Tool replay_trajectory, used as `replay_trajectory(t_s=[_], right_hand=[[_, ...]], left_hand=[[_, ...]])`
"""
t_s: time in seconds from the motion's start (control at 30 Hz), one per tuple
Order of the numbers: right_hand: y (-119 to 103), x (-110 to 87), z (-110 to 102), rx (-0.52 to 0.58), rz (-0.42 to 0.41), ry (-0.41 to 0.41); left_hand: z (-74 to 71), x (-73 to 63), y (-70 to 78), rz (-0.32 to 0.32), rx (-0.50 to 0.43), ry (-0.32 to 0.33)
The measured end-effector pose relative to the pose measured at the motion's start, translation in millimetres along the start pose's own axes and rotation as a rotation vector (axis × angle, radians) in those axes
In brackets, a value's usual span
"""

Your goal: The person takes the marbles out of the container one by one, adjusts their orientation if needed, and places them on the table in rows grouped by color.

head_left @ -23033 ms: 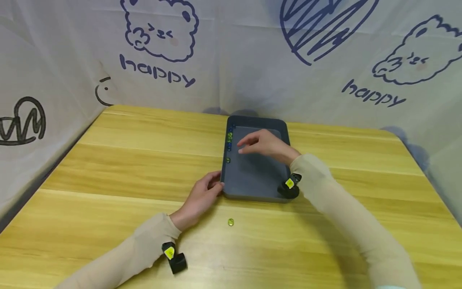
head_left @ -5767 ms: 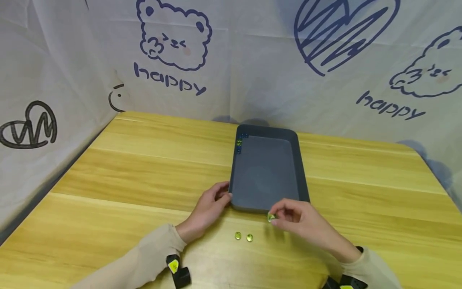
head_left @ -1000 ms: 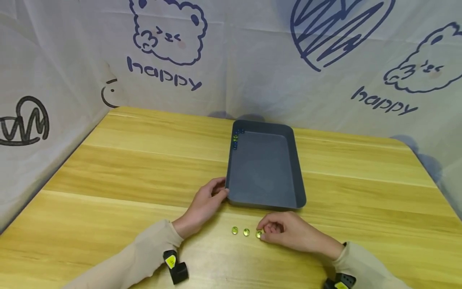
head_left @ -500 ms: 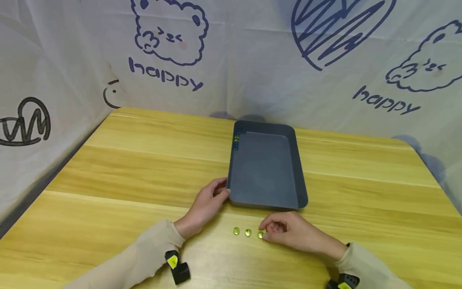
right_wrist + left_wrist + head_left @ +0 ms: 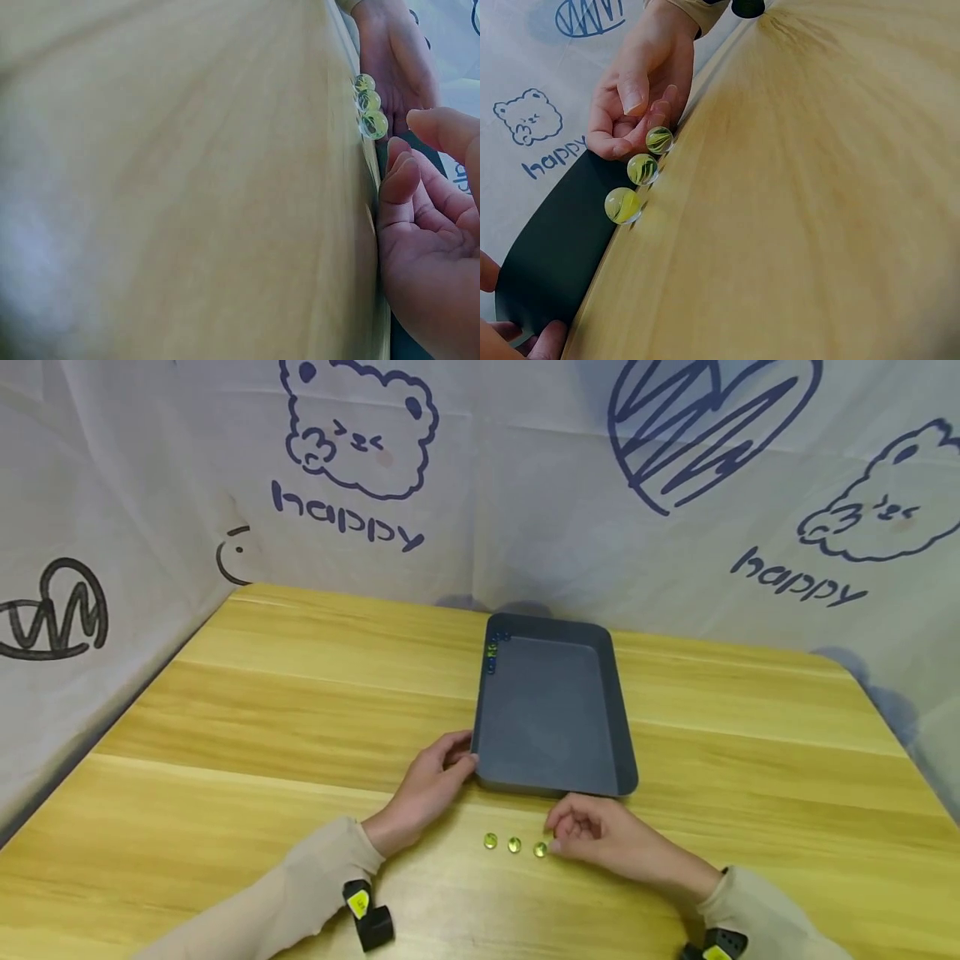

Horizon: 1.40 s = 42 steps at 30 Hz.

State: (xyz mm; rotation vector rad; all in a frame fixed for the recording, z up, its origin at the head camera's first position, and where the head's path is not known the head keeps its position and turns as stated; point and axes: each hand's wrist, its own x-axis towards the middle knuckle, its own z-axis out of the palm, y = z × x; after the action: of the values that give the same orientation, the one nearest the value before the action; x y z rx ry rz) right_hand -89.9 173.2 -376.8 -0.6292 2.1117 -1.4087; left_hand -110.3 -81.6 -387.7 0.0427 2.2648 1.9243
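Observation:
In the head view, three yellow-green glass marbles form a row on the table before the grey tray. My right hand is just right of the rightmost marble, thumb and forefinger apart and nothing held. The wrist views show this marble beside the fingertips, free of a grip. My left hand rests with its fingertips against the outer wall at the tray's near left corner. Inside the tray's far left corner sit several small blue marbles with yellow-green ones between them.
The wooden table reaches back to a white cloth with drawings on it. Another cloth wall stands at the left. Black cameras are strapped to both wrists.
Earlier the right hand pinched a marble above the table, then set it at the row's right end. Now its fingers have parted from that marble and shifted slightly away. The left hand stays put.

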Motion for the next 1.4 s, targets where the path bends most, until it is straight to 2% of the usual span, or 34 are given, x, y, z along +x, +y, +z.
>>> replay_trajectory(t_s=[0.37, 0.57, 0.77, 1.03, 1.2, 1.4], right_hand=[[-1.8, -5.6, -2.0, 0.032, -0.026, -0.005], [-11.7, -14.5, -8.0, 0.040, -0.042, -0.014], [-34.0, -17.7, -20.2, 0.049, -0.104, 0.044], [-59.3, -7.9, -27.9, -0.008, -0.097, 0.171], [-67.6, 2.7, -28.8, -0.069, -0.109, 0.211], [-66.1, 12.3, -34.2, -0.118, -0.097, 0.254]], left_hand=[[-1.3, 0.9, -0.9, 0.013, 0.013, -0.004], [-0.9, -1.9, 0.3, 0.013, 0.011, -0.006], [-1.2, -2.1, 2.3, 0.014, 0.019, -0.004], [-0.9, -2.9, 1.7, 0.015, 0.014, -0.010], [-0.8, -2.3, 1.5, 0.016, 0.014, -0.007], [-1.3, -1.5, 1.0, 0.020, 0.021, -0.007]])
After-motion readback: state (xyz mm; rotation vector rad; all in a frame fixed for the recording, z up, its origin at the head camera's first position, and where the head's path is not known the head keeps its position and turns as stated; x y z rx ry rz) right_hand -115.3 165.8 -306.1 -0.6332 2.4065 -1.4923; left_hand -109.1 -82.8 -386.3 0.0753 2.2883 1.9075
